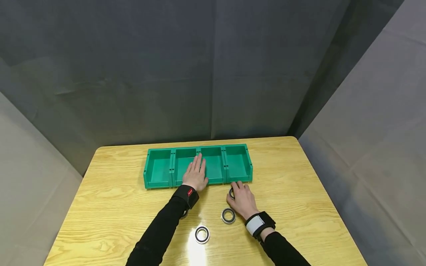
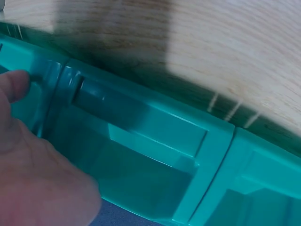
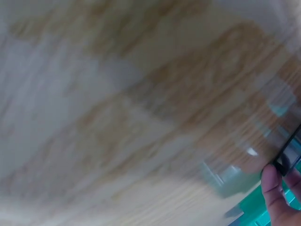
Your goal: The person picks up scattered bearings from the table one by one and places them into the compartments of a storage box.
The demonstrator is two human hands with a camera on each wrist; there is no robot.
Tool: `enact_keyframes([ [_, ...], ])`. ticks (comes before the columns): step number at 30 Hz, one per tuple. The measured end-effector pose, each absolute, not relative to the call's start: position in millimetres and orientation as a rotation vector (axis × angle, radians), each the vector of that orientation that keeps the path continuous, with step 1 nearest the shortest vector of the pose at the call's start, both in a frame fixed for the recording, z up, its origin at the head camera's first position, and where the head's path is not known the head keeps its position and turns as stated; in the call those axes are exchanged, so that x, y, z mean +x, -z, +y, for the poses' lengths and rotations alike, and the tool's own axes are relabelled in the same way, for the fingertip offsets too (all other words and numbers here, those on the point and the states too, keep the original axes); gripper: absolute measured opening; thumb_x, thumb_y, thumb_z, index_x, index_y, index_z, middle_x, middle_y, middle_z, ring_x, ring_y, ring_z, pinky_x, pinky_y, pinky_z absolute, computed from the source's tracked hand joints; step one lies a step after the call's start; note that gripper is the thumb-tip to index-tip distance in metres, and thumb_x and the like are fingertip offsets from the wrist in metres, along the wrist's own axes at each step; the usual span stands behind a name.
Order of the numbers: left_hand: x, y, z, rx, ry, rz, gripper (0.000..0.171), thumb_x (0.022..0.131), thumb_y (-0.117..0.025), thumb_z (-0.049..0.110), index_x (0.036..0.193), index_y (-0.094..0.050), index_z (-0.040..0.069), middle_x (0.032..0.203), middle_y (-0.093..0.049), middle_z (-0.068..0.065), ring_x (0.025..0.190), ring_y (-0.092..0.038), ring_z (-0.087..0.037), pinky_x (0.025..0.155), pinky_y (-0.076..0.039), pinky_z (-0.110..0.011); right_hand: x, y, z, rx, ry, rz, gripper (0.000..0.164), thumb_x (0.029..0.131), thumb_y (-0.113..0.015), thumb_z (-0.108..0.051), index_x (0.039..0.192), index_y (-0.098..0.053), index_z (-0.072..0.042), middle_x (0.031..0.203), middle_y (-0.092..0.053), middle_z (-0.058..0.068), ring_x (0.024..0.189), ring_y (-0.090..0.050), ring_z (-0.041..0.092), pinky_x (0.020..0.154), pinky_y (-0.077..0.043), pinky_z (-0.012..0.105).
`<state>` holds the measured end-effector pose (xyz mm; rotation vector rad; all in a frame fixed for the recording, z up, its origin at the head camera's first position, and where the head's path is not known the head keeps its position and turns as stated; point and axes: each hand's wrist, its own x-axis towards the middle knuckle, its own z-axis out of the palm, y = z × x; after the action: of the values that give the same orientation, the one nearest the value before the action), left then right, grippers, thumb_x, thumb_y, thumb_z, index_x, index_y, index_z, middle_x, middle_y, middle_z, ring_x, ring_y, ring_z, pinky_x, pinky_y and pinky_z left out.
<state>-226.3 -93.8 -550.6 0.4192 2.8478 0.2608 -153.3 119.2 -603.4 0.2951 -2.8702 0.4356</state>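
Your left hand lies with fingers extended, close together, over the middle of the green bin row, spanning the divider between the second and third bins from the left. This placement probably steadies the row; you cannot tell from the views how firmly the palm bears down. Your right hand is narrowed to a pinch on the held ring, just beyond the near side of the row's right half. A thumb-and-finger grip at the rim likely suits such a small, smooth part. You cannot tell whether that ring touches the table.

The middle ring lies flat, just left of your right wrist; the near ring lies flat, nearer and further left. The covered ring shows only an edge beside your left wrist strap. Their loose spacing appears to leave room for fingers around each.

Count the parts: four rings in view, one pinched and three on the table; four bins, joined side by side in one row; two wrist straps, one per arm. No ring is visible inside the bins; your left hand hides part of the middle two.
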Motion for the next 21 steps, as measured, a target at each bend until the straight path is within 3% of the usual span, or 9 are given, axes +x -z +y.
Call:
enact_keyframes([
  [10, -228.1, 553.4, -93.5, 0.411, -0.232, 2.829, 0.077, 0.106, -0.048, 0.037, 0.164, -0.005, 0.01, 0.171, 0.013, -0.009, 0.16, 0.008, -0.026, 0.133, -0.004, -0.04, -154.4, 600.8, 126.0, 0.423, -0.458, -2.799, 0.031, 0.083, -0.076, -0.022, 0.108, -0.067, -0.007, 0.09, -0.062, 0.01, 0.076, -0.062, 0.027, 0.056, -0.051, 0.037],
  [21, -229.5, 557.1, -92.8, 0.412, -0.209, 2.834, 0.077, 0.106, -0.048, 0.039, 0.164, -0.005, 0.01, 0.171, 0.012, -0.01, 0.16, 0.008, -0.027, 0.133, -0.004, -0.04, -152.6, 595.5, 131.3, 0.456, -0.453, -2.766, 0.031, 0.081, -0.077, -0.022, 0.106, -0.068, -0.007, 0.087, -0.063, 0.01, 0.075, -0.062, 0.025, 0.054, -0.05, 0.034],
])
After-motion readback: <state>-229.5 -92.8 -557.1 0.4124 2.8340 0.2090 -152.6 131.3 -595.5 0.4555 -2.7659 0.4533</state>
